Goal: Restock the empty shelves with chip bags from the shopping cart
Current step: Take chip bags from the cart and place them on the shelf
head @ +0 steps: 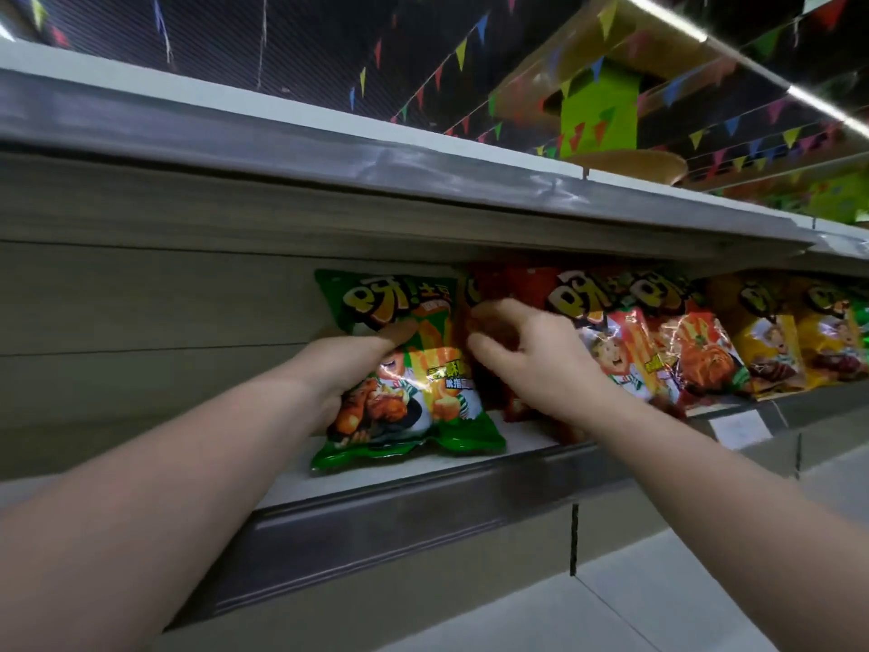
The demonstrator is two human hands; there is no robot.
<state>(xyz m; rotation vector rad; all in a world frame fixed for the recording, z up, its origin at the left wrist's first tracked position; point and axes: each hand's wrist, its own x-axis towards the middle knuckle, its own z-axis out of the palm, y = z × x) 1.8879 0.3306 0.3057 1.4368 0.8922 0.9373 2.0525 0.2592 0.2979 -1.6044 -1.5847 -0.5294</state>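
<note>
On the shelf (pixel 470 468), the left hand (pixel 348 364) grips the green chip bag (pixel 414 369) to stand it up, while at 3 o'clock the right hand (pixel 531 350), fingers curled, pinches the red chip bag (pixel 512 284) to make room.

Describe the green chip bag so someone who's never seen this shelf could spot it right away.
Look along the grey metal shelf to the row of chip bags. The green chip bag stands at the row's left end, with the left hand on it. It is the only mostly green one beside red bags and yellow bags.
</note>
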